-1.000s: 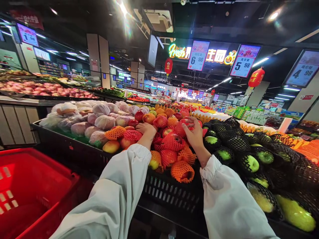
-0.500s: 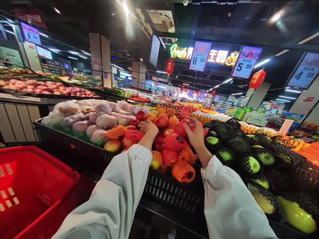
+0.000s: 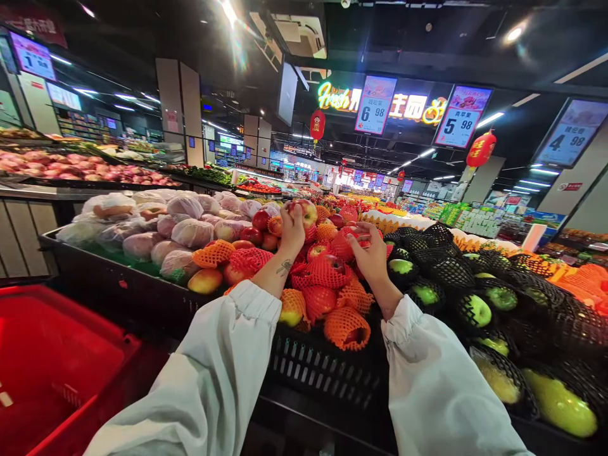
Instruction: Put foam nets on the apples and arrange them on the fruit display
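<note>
My left hand (image 3: 292, 229) is closed around a red-and-yellow apple (image 3: 306, 213) that has no net on it, held just above the pile. To its right, my right hand (image 3: 371, 252) rests at the heap with thumb and fingers apart, close to a red-netted apple (image 3: 342, 246). Whether its fingertips touch that apple I cannot tell. Below and between the hands lie several apples in red and orange foam nets, among them an orange-netted one (image 3: 347, 328) at the front. Bare red apples (image 3: 251, 236) sit left of my left hand.
A red shopping basket (image 3: 71, 354) stands at the lower left. Wrapped pale fruit (image 3: 192, 232) fills the left of the black display crate (image 3: 323, 373). Green apples in black nets (image 3: 477, 310) lie at the right. Price screens (image 3: 375, 104) hang overhead.
My left hand has risen slightly and turned, and an apple now shows in its grip. My right hand has hardly moved. The view has shifted a little to the right.
</note>
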Demonstrator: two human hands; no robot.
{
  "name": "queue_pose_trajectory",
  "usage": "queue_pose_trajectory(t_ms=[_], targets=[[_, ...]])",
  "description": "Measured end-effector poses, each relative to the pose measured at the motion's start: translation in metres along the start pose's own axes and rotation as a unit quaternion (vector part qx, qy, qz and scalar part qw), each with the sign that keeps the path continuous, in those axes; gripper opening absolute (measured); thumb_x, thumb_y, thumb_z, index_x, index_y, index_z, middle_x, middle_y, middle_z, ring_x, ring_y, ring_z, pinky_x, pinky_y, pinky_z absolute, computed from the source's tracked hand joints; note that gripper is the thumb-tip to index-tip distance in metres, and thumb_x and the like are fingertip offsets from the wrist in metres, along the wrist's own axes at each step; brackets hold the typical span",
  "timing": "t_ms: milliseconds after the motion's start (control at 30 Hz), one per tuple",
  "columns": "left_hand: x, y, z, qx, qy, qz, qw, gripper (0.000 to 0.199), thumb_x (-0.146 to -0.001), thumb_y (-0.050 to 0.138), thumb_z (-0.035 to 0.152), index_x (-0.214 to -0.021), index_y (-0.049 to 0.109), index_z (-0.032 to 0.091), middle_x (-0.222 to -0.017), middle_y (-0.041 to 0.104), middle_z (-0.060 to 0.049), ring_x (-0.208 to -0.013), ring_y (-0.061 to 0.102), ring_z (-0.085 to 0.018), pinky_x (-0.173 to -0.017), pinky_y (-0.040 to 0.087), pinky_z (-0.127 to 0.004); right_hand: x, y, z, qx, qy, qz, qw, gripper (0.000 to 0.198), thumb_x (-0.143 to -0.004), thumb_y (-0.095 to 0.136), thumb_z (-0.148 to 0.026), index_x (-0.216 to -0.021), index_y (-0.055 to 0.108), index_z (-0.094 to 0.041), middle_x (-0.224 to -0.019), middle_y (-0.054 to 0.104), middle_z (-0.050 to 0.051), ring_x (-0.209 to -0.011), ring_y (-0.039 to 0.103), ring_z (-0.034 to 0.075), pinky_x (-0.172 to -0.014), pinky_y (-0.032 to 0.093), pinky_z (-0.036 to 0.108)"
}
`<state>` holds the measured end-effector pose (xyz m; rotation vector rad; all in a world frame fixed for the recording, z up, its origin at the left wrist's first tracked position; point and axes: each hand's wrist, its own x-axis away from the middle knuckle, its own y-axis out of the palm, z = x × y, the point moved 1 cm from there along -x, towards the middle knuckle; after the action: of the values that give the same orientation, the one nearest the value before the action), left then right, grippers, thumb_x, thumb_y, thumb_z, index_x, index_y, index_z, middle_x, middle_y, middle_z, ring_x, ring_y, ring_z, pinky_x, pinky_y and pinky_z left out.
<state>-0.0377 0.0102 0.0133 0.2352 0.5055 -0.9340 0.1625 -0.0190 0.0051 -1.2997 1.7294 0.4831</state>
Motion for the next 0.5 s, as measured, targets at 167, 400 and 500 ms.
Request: queue_pose_trajectory(t_ms=[167, 400, 500], targets=[[0.007, 0.017, 0.003, 0.283, -0.114, -0.22, 0.927, 0.056, -0.108, 0.031, 0.055, -0.145, 0.054, 0.019, -0.131, 0.072, -0.01, -0.123, 0.068, -0.022, -0.096, 0.059, -0.033, 0.002, 0.001, -0.002, 0.012, -0.006, -0.041, 0.999, 0.055, -0.083, 0.074, -0.052, -0.128, 0.06, -0.022, -0.117, 0.071, 0.011, -0.085, 0.069, 0.023, -0.081, 0.06, 0.044], [0.024, 0.015, 0.011, 0.386, -0.123, -0.384, 0.83, 0.054, -0.095, 0.061, 0.063, -0.115, 0.072, 0.014, -0.103, 0.079, -0.013, -0.11, 0.074, -0.03, -0.098, 0.059, -0.039, 0.006, 0.002, -0.015, 0.003, -0.067, -0.128, 0.99, 0.078, -0.075, 0.079, -0.069, -0.139, 0.055, -0.031, -0.138, 0.066, 0.012, -0.116, 0.069, 0.033, -0.104, 0.055, 0.055], [0.027, 0.017, 0.012, 0.377, -0.112, -0.416, 0.82, 0.046, -0.095, 0.065, 0.057, -0.11, 0.073, 0.014, -0.101, 0.079, -0.013, -0.109, 0.073, -0.031, -0.1, 0.057, -0.043, 0.007, 0.002, -0.018, 0.023, -0.094, -0.131, 0.987, 0.082, -0.068, 0.085, -0.069, -0.134, 0.057, -0.03, -0.134, 0.07, 0.01, -0.122, 0.067, 0.034, -0.109, 0.051, 0.056]])
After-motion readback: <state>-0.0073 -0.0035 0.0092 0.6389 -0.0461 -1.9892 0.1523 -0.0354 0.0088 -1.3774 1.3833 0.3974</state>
